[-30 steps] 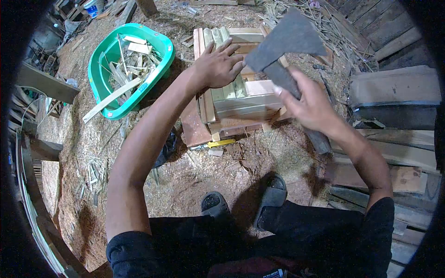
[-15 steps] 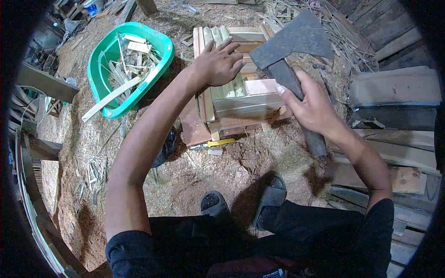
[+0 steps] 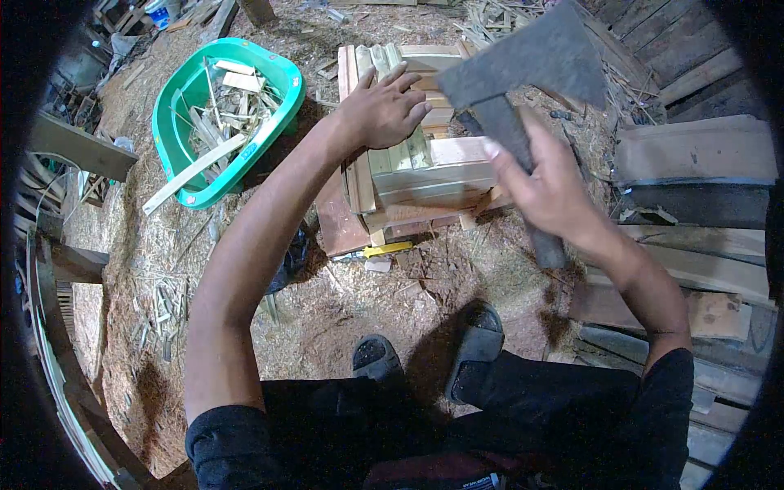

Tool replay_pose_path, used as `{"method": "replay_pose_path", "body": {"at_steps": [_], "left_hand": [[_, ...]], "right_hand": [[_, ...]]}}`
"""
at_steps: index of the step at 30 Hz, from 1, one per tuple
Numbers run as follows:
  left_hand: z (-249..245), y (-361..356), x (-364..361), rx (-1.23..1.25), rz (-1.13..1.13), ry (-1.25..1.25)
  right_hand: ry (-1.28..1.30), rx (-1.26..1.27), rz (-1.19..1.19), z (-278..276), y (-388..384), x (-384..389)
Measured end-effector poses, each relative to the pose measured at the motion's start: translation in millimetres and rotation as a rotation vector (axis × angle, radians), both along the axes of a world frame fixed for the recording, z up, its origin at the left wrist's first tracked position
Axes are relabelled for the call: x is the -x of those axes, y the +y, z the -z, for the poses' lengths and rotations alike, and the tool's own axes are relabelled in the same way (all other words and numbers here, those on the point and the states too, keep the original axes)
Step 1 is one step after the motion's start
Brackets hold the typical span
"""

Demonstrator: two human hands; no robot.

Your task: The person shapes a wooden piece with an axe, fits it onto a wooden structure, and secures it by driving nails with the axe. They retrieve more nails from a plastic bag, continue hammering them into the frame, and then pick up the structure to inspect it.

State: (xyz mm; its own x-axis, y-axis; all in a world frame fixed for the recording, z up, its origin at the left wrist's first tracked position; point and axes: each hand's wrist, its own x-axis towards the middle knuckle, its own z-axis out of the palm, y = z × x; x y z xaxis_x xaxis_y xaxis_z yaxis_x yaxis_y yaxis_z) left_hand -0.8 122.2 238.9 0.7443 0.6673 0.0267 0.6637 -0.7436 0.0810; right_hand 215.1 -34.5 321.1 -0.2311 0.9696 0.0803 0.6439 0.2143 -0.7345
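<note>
My right hand (image 3: 549,186) grips the axe (image 3: 531,64) — a glancing edge could catch my left hand (image 3: 382,116), spread unclenched over the strips (image 3: 406,157).

From my distant place I see that the person wears black short sleeves (image 3: 222,434), each with a plain edge, and below them the forearms (image 3: 265,224), the left hand (image 3: 382,114) and the right hand (image 3: 549,180) are bare. The trousers (image 3: 559,392) are also very dark, and at the lower border I notice dark red cloth (image 3: 420,470) with small white letters (image 3: 483,483) near it, which I cannot read. On the feet are dark grey slippers (image 3: 378,358) with a broad band
</note>
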Motion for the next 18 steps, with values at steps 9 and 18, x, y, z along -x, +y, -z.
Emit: {"method": "replay_pose_path", "body": {"at_steps": [9, 18], "left_hand": [[6.5, 1.2, 1.6, -0.071, 0.027, -0.073], [3.3, -1.6, 1.2, -0.05, 0.013, -0.1]], "right_hand": [[-0.015, -0.027, -0.08, 11.5, 3.4, -6.3], [-0.127, -0.08, -0.205, 30.7, -4.9, 1.3]]}}
